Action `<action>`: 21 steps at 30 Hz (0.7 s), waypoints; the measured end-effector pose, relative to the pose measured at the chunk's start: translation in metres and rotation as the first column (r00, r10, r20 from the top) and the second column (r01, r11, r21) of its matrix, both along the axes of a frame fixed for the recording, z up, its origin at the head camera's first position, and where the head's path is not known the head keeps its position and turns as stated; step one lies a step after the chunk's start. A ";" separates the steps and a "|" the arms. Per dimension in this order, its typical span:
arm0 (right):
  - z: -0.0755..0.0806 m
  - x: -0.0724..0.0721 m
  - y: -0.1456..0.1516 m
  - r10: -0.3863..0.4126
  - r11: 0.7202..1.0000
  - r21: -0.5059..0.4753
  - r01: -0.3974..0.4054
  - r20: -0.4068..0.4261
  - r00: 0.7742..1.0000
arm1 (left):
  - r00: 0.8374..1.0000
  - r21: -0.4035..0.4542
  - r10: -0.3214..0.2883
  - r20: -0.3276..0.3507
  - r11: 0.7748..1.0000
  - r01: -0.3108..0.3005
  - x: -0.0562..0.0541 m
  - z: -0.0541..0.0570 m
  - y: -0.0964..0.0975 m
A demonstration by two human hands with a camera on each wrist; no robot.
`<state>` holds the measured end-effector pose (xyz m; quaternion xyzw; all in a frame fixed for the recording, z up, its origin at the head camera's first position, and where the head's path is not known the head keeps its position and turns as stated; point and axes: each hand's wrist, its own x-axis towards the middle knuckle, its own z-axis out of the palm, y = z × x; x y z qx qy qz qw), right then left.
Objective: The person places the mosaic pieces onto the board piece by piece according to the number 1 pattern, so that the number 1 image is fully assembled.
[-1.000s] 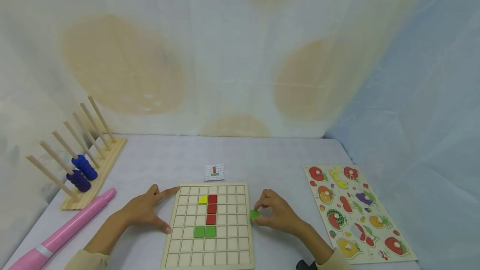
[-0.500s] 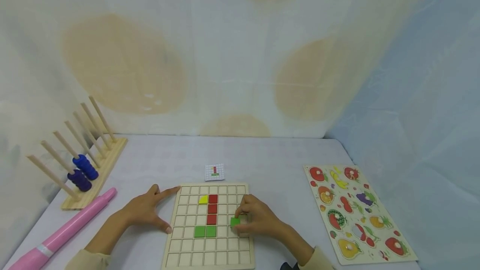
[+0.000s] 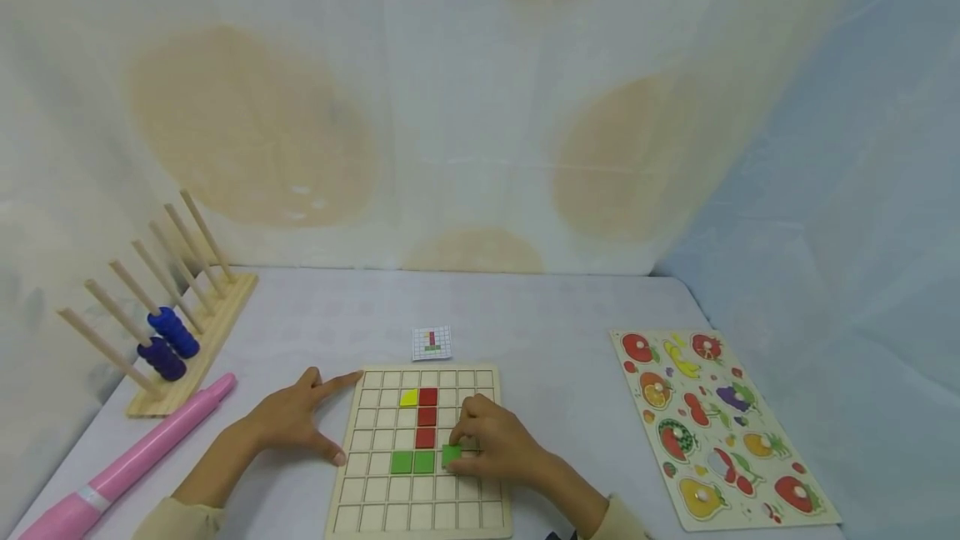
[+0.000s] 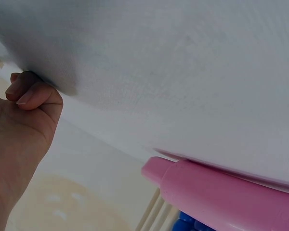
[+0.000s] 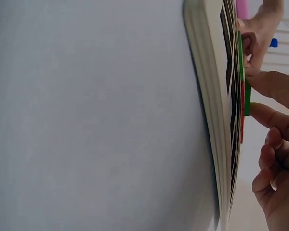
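A wooden grid board (image 3: 372, 516) lies in front of me in the head view. Set in its cells are a column of red square tiles (image 3: 427, 417), a yellow piece (image 3: 409, 399) beside the top one, and two green tiles (image 3: 413, 462) lower down. My right hand (image 3: 498, 444) pinches another green tile (image 3: 451, 456) between thumb and index finger over the board, just right of those two. The right wrist view shows this pinched tile (image 5: 247, 98) at the board's surface. With thumb and index spread, my left hand (image 3: 288, 419) touches the board's left edge; its other fingers (image 4: 41, 96) are curled.
Behind the board lies a small card (image 3: 431, 343) printed with a coloured grid pattern. At left stand a wooden peg rack (image 3: 217, 319) with blue and purple beads and a pink tapered object (image 3: 161, 444). A fruit puzzle board (image 3: 723, 432) lies at right.
My right hand has carried the green tile leftward from beyond the board's right edge to beside the green pair. My left hand has stayed at the left edge.
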<state>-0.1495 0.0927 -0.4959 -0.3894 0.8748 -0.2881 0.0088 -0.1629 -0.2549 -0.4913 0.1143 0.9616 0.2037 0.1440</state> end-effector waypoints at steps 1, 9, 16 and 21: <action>0.000 0.001 -0.001 0.006 1.000 0.006 -0.005 -0.015 1.000 | 1.000 -0.003 -0.001 -0.002 1.000 0.001 0.000 -0.001 0.000; -0.002 0.007 -0.004 0.023 1.000 0.023 -0.021 -0.105 0.994 | 1.000 -0.003 -0.009 -0.008 1.000 0.009 -0.002 -0.004 -0.002; -0.005 0.011 -0.005 0.025 1.000 0.019 -0.023 -0.129 0.991 | 1.000 0.001 -0.001 0.002 1.000 0.001 -0.001 -0.004 -0.002; -0.003 0.013 -0.004 0.017 0.999 0.038 -0.012 -0.140 0.990 | 1.000 -0.005 -0.004 -0.001 1.000 0.004 -0.001 -0.005 -0.002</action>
